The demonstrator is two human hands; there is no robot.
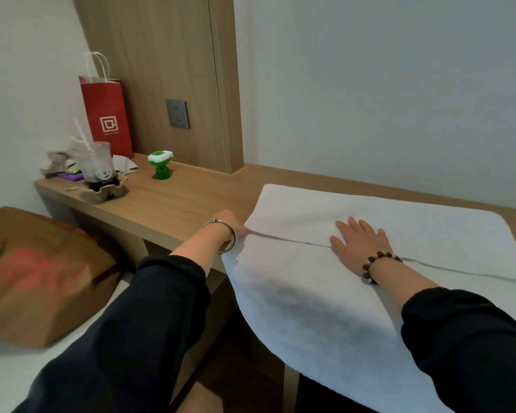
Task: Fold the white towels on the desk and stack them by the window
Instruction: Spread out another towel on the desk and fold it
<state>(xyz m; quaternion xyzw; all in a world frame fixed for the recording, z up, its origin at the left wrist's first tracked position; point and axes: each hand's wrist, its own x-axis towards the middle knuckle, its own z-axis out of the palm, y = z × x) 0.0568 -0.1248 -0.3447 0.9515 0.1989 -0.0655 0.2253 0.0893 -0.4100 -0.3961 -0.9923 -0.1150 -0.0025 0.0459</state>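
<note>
One large white cloth towel (370,210) lies spread on the pale wooden worktop (185,201). Its far part is flat on the wood and its near part hangs over the front edge toward me. A cloth edge runs across the towel's middle, from its left side off to the right.

My left hand (231,226) sits at the towel's left side, just where that edge begins. Its fingers curl in and, as far as I can see, pinch the cloth there. My right hand (361,242) rests over the line at the towel's middle, fingers (356,228) straight and spread, pressing flat and gripping nothing.

Well left of the towel stand a small green plastic gadget (160,165), a clear plastic cup with a straw (97,165) and a red paper carrier bag (108,120). No window or stack shows.

I judge this an early fold, with the layer being lined up and smoothed. The next move probably calls for both hands to take the hanging part and bring it up over the flat part, edges matched and creases pressed out.
</note>
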